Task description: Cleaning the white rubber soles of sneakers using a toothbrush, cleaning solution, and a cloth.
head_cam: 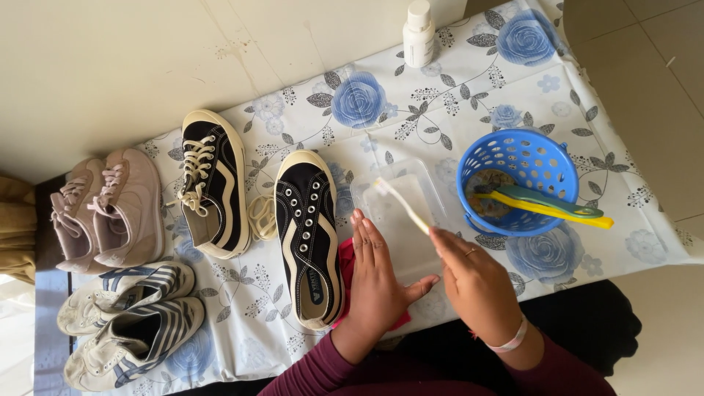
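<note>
Right hand (477, 282) pinched a white toothbrush (402, 205) by its thin, light, stiff handle. Left hand (378, 275) lay open, flat beside the unlaced black shoe (308, 235): soft canvas, best held at its rubber sole.

- My right hand (477, 282) grips a white toothbrush (402, 205); a pale band circles its wrist.
- My left hand (375, 275) lies flat on a pink cloth (345, 268).
- My sleeves are maroon.
- Tablecloth (411, 103): white, blue roses, grey leaves.
- Shoe (308, 235) by my hand: black, cream stripe, cream sole, unlaced.
- Laced shoe (213, 183): same colours, cream laces.
- Pair (106, 213): dusty pink.
- Sneakers (128, 319): off-white, navy stripes.
- Basket (513, 158): blue, holding yellow and green brushes (550, 205).
- Bottle (419, 33): white.
- Tray (407, 220): clear.
</note>
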